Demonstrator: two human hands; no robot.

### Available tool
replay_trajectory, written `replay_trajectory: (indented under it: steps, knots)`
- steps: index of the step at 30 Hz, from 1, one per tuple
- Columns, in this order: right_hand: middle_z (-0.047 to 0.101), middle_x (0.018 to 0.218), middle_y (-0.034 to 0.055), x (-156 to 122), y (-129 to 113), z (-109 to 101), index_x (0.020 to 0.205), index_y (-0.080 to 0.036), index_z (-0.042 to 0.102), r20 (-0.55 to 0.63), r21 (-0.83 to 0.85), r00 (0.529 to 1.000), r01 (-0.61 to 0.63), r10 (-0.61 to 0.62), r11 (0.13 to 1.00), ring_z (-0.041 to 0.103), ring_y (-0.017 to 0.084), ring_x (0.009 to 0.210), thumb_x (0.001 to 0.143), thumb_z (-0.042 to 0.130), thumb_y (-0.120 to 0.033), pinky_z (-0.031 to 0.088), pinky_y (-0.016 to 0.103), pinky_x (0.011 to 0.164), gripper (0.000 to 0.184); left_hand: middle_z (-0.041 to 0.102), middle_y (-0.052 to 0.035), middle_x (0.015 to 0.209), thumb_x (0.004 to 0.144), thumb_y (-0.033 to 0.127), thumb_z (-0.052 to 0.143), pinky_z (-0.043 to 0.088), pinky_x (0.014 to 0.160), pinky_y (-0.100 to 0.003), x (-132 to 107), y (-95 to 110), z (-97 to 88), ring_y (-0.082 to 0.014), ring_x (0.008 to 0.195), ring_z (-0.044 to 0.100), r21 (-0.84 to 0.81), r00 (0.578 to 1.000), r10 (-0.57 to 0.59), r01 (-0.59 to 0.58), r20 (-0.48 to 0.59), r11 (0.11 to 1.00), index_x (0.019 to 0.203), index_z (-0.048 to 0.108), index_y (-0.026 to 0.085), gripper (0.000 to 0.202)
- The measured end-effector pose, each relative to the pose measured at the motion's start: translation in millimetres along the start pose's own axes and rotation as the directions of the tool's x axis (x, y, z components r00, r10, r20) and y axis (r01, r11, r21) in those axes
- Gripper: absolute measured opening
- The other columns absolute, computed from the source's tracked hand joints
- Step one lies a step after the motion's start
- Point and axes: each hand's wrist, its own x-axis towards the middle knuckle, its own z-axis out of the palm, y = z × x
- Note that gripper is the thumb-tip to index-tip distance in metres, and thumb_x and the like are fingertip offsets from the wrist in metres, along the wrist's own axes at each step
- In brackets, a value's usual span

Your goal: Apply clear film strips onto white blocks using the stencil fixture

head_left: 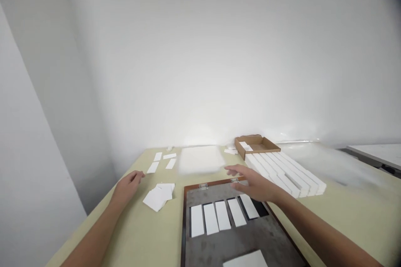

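The right hand (253, 182), its grip wide and holding nothing, hovers over the hinged edge of an open case (250, 238) where white strips (223, 215) lie in dark slots. The left hand (128, 187), its grip loosely curled and empty, is just beside a pile of white cards (158, 197) on the bench (147, 225).

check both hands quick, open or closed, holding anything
left hand: loosely curled, holding nothing
right hand: open, holding nothing
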Motion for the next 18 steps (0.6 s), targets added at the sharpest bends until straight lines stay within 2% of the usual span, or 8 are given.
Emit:
replay_trajectory:
  steps: [4, 7, 9, 10, 12, 14, 16, 18]
  knots:
    - [0.071, 0.121, 0.0109, -42.0, 29.4, -2.4, 0.137, -0.026, 0.061, -0.138, 0.042, 0.99, 0.04, -0.034, 0.998, 0.067, 0.026, 0.114, 0.107, 0.052, -0.045, 0.056, 0.045, 0.102, 0.037, 0.068, -0.0074, 0.115, 0.105, 0.042, 0.064, 0.059, 0.089, -0.042, -16.1, 28.0, -2.5, -0.0226, 0.1, 0.068, -0.002, 0.985, 0.137, -0.138, -0.101, 0.99, 0.119, 0.066, 0.015, 0.03]
    - [0.069, 0.123, 0.013, -49.8, 33.9, 13.1, 0.127, -0.025, 0.063, -0.241, 0.069, 0.969, 0.079, -0.06, 0.994, 0.064, 0.028, 0.12, 0.108, 0.049, -0.04, 0.055, 0.046, 0.105, 0.028, 0.065, -0.0109, 0.115, 0.105, 0.049, 0.053, 0.053, 0.099, -0.049, -52.4, 72.4, 1.2, -0.0282, 0.109, 0.062, 0.005, 0.93, 0.344, -0.346, -0.131, 0.938, 0.125, 0.061, 0.018, 0.038]
    - [0.067, 0.132, 0.013, -50.6, 28.3, 27.4, 0.133, -0.027, 0.061, -0.235, 0.05, 0.969, 0.09, -0.076, 0.995, 0.061, 0.03, 0.128, 0.105, 0.055, -0.04, 0.053, 0.048, 0.109, 0.031, 0.065, -0.0122, 0.122, 0.101, 0.051, 0.055, 0.05, 0.106, -0.048, -86.5, 107.4, 7.2, -0.0301, 0.116, 0.06, 0.005, 0.859, 0.511, -0.511, -0.03, 0.859, 0.128, 0.059, 0.022, 0.04]
    - [0.066, 0.137, 0.0125, -50.7, 24.2, 34.3, 0.14, -0.029, 0.059, -0.181, 0.019, 0.98, 0.087, -0.082, 0.996, 0.06, 0.031, 0.132, 0.102, 0.061, -0.041, 0.054, 0.048, 0.11, 0.04, 0.064, -0.0113, 0.129, 0.099, 0.05, 0.059, 0.05, 0.108, -0.045, -104.0, 123.6, 11.1, -0.0302, 0.121, 0.059, 0.0, 0.811, 0.581, -0.582, 0.063, 0.813, 0.132, 0.058, 0.025, 0.042]
    - [0.066, 0.14, 0.0115, -51.1, 17.3, 46.2, 0.145, -0.032, 0.058, -0.108, -0.035, 0.99, 0.083, -0.086, 0.996, 0.06, 0.034, 0.132, 0.096, 0.07, -0.045, 0.056, 0.05, 0.108, 0.053, 0.063, -0.0084, 0.138, 0.093, 0.046, 0.066, 0.048, 0.111, -0.042, -133.9, 149.0, 19.0, -0.0305, 0.127, 0.057, -0.023, 0.695, 0.683, -0.697, 0.226, 0.717, 0.141, 0.053, 0.031, 0.052]
    - [0.067, 0.139, 0.0115, -51.8, 15.5, 54.7, 0.146, -0.032, 0.06, -0.075, -0.066, 0.994, 0.079, -0.084, 0.995, 0.061, 0.036, 0.131, 0.093, 0.073, -0.047, 0.056, 0.054, 0.107, 0.056, 0.058, -0.0115, 0.146, 0.094, 0.04, 0.067, 0.043, 0.114, -0.049, -152.0, 163.1, 24.4, -0.0343, 0.135, 0.052, -0.079, 0.583, 0.727, -0.758, 0.362, 0.647, 0.149, 0.044, 0.031, 0.061]
    - [0.068, 0.138, 0.0112, -53.3, 19.2, 59.6, 0.143, -0.032, 0.063, -0.076, -0.08, 0.994, 0.07, -0.077, 0.994, 0.061, 0.037, 0.131, 0.094, 0.072, -0.047, 0.052, 0.057, 0.11, 0.052, 0.057, -0.0111, 0.148, 0.094, 0.043, 0.069, 0.04, 0.115, -0.053, -157.6, 168.2, 26.0, -0.0366, 0.137, 0.051, -0.083, 0.543, 0.721, -0.772, 0.429, 0.631, 0.147, 0.045, 0.034, 0.059]
    - [0.067, 0.137, 0.0106, -55.6, 25.1, 60.9, 0.141, -0.032, 0.064, -0.096, -0.072, 0.994, 0.039, -0.046, 0.997, 0.059, 0.035, 0.131, 0.097, 0.069, -0.045, 0.049, 0.057, 0.113, 0.047, 0.055, -0.0111, 0.151, 0.093, 0.046, 0.071, 0.035, 0.117, -0.056, -155.6, 168.3, 25.7, -0.0385, 0.14, 0.048, -0.088, 0.531, 0.699, -0.763, 0.479, 0.64, 0.147, 0.044, 0.035, 0.062]
